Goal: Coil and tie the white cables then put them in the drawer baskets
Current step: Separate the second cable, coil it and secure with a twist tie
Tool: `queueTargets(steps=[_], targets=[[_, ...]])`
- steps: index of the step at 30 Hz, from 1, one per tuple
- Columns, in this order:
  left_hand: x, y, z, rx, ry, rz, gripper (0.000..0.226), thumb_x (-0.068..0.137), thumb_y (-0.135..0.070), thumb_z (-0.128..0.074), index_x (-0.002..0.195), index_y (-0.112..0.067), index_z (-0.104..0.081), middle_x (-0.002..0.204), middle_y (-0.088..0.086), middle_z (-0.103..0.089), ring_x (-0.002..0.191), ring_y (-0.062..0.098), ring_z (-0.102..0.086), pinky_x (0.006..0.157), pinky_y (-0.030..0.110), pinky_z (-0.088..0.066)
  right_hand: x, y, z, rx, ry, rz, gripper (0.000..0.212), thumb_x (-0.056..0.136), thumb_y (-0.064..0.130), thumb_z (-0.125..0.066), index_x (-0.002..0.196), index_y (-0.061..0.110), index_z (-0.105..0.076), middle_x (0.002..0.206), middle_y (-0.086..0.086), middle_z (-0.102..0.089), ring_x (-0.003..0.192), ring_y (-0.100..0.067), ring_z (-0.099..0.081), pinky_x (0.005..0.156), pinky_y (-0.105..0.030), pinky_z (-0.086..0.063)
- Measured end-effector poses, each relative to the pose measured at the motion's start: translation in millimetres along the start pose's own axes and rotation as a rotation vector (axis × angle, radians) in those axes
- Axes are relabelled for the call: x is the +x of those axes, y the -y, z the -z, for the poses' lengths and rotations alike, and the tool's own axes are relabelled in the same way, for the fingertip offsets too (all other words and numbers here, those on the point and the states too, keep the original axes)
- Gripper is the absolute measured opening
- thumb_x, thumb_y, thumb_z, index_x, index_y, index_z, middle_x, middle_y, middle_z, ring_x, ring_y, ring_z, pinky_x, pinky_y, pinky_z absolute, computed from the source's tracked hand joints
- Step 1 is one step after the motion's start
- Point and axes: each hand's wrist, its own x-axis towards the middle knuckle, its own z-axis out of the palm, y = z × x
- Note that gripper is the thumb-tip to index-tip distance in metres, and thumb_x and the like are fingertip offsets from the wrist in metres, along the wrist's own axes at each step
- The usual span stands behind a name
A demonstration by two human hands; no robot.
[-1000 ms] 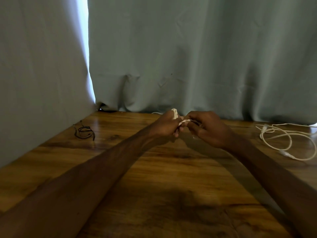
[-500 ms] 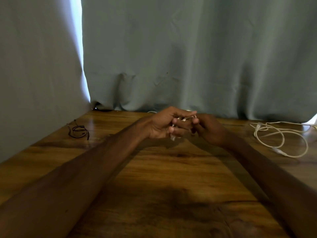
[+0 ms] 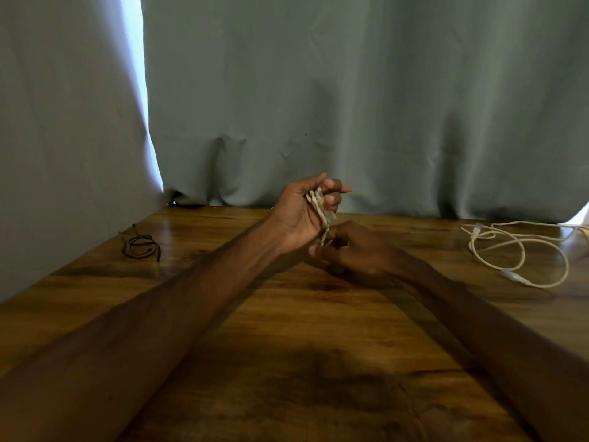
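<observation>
A glossy brown wooden tabletop (image 3: 287, 330) fills the view. At 3 o'clock a loose white cable (image 3: 522, 250) sprawls. Centre, the left hand (image 3: 299, 215) curls closed around a coiled white cable bundle (image 3: 320, 207); the right hand (image 3: 357, 250) pinches its hanging tail. At 9 o'clock lies a small black cord (image 3: 140, 245).

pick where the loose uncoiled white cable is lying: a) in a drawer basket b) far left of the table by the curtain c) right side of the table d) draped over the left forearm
c: the loose white cable sprawls in open loops on the right side of the wooden table, apart from both hands.
</observation>
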Motion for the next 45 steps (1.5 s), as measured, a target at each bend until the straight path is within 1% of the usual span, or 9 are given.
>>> queueTargets(steps=[4,8,12,15,20,25,34,38,45], targets=[[3,-6,5,-0.056,-0.111,-0.064,0.022,0.108,-0.019,-0.034,0.105,-0.004,-0.051,0.057,-0.004,-0.054,0.045,0.005,-0.050,0.044,0.017,-0.038,2,11,-8,0.072,0.076,0.027,0.024,0.103,0.026,-0.059,0.091,0.013,-0.074,0.085,0.002,-0.077,0.064,-0.008,-0.069,0.059,-0.023,-0.051],[5,-10,10,-0.116,-0.224,-0.114,0.031,0.106,-0.015,-0.035,0.082,-0.009,-0.054,0.064,-0.003,-0.060,0.048,0.006,-0.054,0.041,0.018,-0.037,3,21,-7,0.046,0.135,0.005,0.030,0.107,0.025,-0.049,0.091,0.010,-0.069,0.083,-0.005,-0.078,0.069,-0.019,-0.070,0.066,-0.034,-0.053],[9,-7,8,-0.098,-0.350,-0.146,0.030,0.107,-0.013,-0.036,0.086,-0.004,-0.054,0.061,0.001,-0.063,0.043,0.009,-0.058,0.036,0.017,-0.040,1,29,-6,0.015,0.156,-0.003,0.035,0.110,0.025,-0.041,0.089,0.010,-0.065,0.071,-0.005,-0.074,0.063,-0.013,-0.066,0.069,-0.029,-0.049],[13,-5,11,-0.052,-0.441,-0.210,0.010,0.107,-0.007,-0.040,0.108,0.001,-0.045,0.061,0.007,-0.065,0.039,0.014,-0.060,0.036,0.020,-0.045,1,27,-9,0.147,0.174,-0.046,0.035,0.110,0.024,-0.039,0.086,0.009,-0.059,0.055,-0.002,-0.054,0.045,-0.016,-0.050,0.052,-0.031,-0.042],[14,-6,24,0.160,-0.525,-0.258,0.021,0.107,-0.005,-0.039,0.088,-0.002,-0.047,0.054,0.001,-0.068,0.040,0.012,-0.062,0.041,0.021,-0.049,1,33,0,0.130,0.094,-0.025,0.035,0.108,0.019,-0.045,0.078,0.014,-0.062,0.056,0.001,-0.045,0.044,-0.006,-0.040,0.044,-0.017,-0.035],[16,-3,40,0.533,-0.577,-0.268,0.028,0.106,-0.009,-0.040,0.081,-0.006,-0.051,0.072,0.004,-0.064,0.040,0.007,-0.059,0.039,0.018,-0.043,-2,34,9,0.237,0.077,-0.018,0.029,0.105,0.016,-0.051,0.080,0.010,-0.065,0.057,-0.001,-0.042,0.046,-0.010,-0.035,0.044,-0.021,-0.031],[13,12,42,0.990,-0.405,-0.214,0.036,0.104,-0.033,-0.050,0.081,-0.006,-0.057,0.062,0.005,-0.056,0.054,0.016,-0.055,0.059,0.029,-0.044,-3,25,21,0.247,-0.110,0.134,0.027,0.094,0.023,-0.053,0.075,0.013,-0.070,0.052,0.004,-0.047,0.048,-0.013,-0.039,0.048,-0.023,-0.034],[2,13,29,0.847,-0.207,-0.110,0.058,0.111,-0.039,-0.038,0.063,-0.011,-0.055,0.045,-0.001,-0.045,0.035,0.013,-0.043,0.040,0.018,-0.034,-3,21,24,0.073,-0.289,0.220,0.029,0.100,0.022,-0.053,0.079,0.019,-0.072,0.058,0.003,-0.061,0.051,-0.016,-0.052,0.053,-0.030,-0.041],[-6,9,9,0.591,0.116,0.216,0.053,0.108,-0.057,-0.022,0.085,-0.018,-0.049,0.049,-0.007,-0.048,0.027,0.006,-0.033,0.032,0.013,-0.027,-2,3,43,-0.248,-0.496,0.275,0.022,0.102,0.030,-0.059,0.093,0.020,-0.076,0.073,0.007,-0.070,0.063,-0.010,-0.063,0.060,-0.038,-0.050]])
